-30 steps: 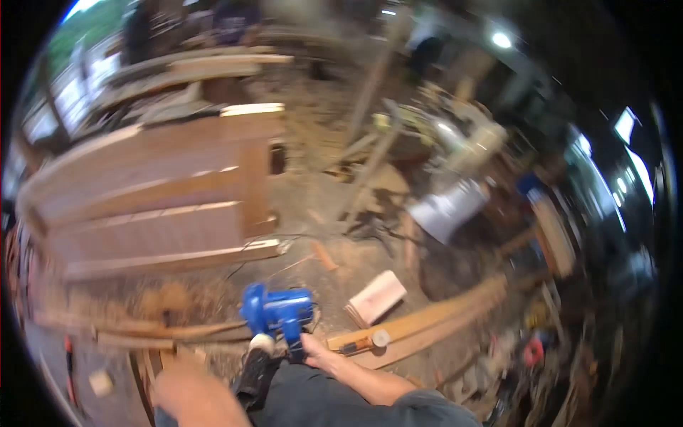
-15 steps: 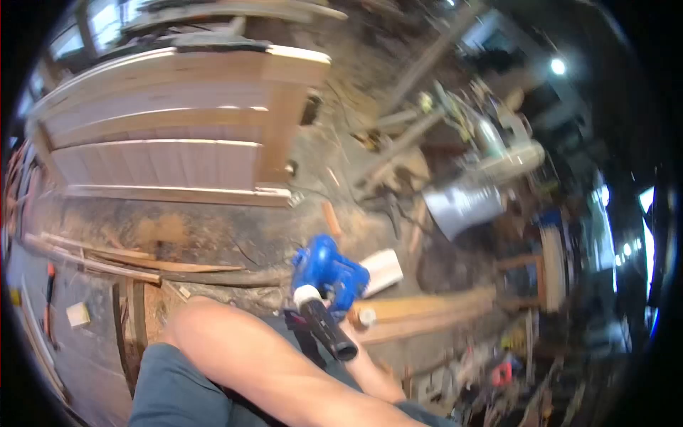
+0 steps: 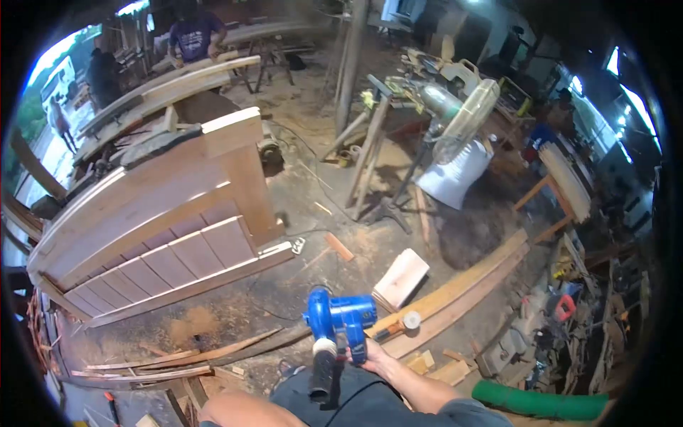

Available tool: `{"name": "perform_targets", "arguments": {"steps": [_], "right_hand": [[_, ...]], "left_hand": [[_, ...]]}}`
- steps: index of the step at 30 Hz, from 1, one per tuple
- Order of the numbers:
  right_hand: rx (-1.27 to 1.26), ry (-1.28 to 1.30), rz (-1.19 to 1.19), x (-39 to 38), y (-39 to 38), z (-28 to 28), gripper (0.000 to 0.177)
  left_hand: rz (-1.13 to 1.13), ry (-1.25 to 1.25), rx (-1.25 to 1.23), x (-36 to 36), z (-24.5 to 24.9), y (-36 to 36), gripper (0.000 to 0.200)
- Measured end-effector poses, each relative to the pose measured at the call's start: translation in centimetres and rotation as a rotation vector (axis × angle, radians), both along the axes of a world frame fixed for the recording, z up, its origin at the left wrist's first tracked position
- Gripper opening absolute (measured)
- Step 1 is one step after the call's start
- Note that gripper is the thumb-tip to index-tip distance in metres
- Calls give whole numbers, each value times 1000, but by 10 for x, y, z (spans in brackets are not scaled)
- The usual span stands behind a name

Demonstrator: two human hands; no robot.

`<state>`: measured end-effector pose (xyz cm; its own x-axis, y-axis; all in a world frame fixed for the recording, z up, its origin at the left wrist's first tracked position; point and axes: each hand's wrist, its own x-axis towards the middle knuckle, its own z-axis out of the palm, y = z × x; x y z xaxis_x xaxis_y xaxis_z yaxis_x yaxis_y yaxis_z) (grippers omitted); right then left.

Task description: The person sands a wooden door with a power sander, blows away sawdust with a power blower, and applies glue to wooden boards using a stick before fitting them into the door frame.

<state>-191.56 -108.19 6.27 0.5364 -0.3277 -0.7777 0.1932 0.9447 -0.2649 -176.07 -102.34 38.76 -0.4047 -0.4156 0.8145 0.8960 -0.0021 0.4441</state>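
A blue electric blower (image 3: 334,317) with a black nozzle (image 3: 324,377) is in front of me, the nozzle pointing down towards my lap. My right hand (image 3: 371,356) is wrapped round its handle from the right; the blower body partly hides the fingers. A black cord runs from the tool across my dark shorts (image 3: 356,398). Just right of the blower, an orange-and-black tool with a round pale disc (image 3: 410,320) lies on long boards (image 3: 462,299). Bare skin of a limb shows at the bottom left. My left hand is out of view.
A large wooden panel frame (image 3: 163,235) leans at the left. Wood strips (image 3: 178,361) and sawdust lie on the floor. Further off are a fan (image 3: 466,121), a white sack (image 3: 455,174) and a post (image 3: 350,71). A green tube (image 3: 541,402) lies lower right. A person (image 3: 193,35) stands at the back.
My view has tilted up and steadied, bringing the back of the workshop and the green tube into sight. The blower stays in my right hand, its nozzle turned more directly downwards.
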Motion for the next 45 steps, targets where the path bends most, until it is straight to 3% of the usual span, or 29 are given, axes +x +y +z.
{"name": "perform_targets", "arguments": {"steps": [2, 4, 6, 7, 10, 14, 15, 16, 17, 18, 19, 20, 22, 24, 27, 28, 29, 32, 33, 34, 35, 36, 38, 39, 40, 41, 42, 44, 45], "right_hand": [[-44, -65, 35, -2, -3, 7, 10], [98, -202, 12, -28, -2, -58, 9], [38, -103, -15, -34, 1, -46, 20], [160, -191, -43, -46, -2, -66, 22], [-4, -19, -49, -60, -9, -59, 22], [-123, 135, 61, -76, -8, -122, 22], [-145, 99, 28, -82, -5, -151, 23], [-98, 110, -7, -82, 3, -167, 21], [-52, 123, -45, -80, 9, -173, 21], [-21, 157, -36, -82, 15, -183, 20], [24, 190, -14, -84, 24, -186, 20], [63, 221, 15, -86, 25, -186, 20], [143, 234, 43, -90, 16, -172, 19], [232, 199, 56, -88, 4, -151, 16], [320, 57, 112, -85, 27, -211, 18], [331, 12, 126, -86, 29, -222, 20], [321, -26, 136, -92, 23, -221, 37], [331, 231, 104, -84, -46, -139, 55], [222, 195, 158, -87, -47, -150, 85], [151, 103, 236, -96, -50, -159, 90], [-80, 229, 509, -100, -48, -172, 85], [-323, 356, 776, -101, -62, -167, 80], [-403, 249, 604, -109, -70, -170, 59], [-418, 481, 746, -102, -67, -189, 49], [-463, 546, 513, -100, -68, -196, 42], [-534, 544, 552, -104, -88, -206, 40], [-536, 600, 518, -107, -105, -234, 44], [-541, 711, 448, -113, -137, -291, 54], [-503, 775, 406, -113, -159, -321, 54]], "left_hand": [[6, -14, -16, 1, -1, 6, 62], [32, 2, -31, -2, -1, 9, 63], [51, -6, -25, -6, -4, 13, 64], [53, -15, -37, -5, -6, 10, 64], [-11, -110, -95, 0, -11, -6, 65], [30, -454, -294, 19, -36, 4, 67], [103, -569, -300, 24, -52, 12, 67], [525, -784, -145, 28, -87, 30, 77], [911, -1104, 121, 29, -119, 46, 89], [1094, -1317, 441, 34, -157, 68, 102], [1381, -1265, 833, 13, -186, 59, 114], [1418, -1195, 967, 8, -209, 46, 121], [1365, -1117, 1009, -6, -263, 44, 119], [974, -1211, 1148, -17, -303, 41, 99], [890, -1561, 1096, -39, -350, 12, 76], [892, -1522, 1141, -40, -368, 9, 71], [899, -1475, 1184, -37, -389, 6, 66], [935, -1466, 1205, -40, -398, -34, 41], [874, -1478, 1245, -34, -401, -52, 37], [816, -1488, 1283, -32, -403, -69, 34], [825, -1531, 1254, -35, -398, -93, 24], [759, -1599, 1240, -30, -412, -103, 24], [649, -1707, 1196, -10, -448, -120, 29], [660, -1725, 1169, -9, -458, -138, 28], [682, -1569, 1200, -21, -464, -158, 27], [692, -1411, 1226, -32, -470, -180, 29], [661, -1205, 1298, -28, -527, -173, 50], [799, -1311, 1359, -52, -545, -181, 72], [683, -1353, 1309, -59, -551, -176, 76]]}}
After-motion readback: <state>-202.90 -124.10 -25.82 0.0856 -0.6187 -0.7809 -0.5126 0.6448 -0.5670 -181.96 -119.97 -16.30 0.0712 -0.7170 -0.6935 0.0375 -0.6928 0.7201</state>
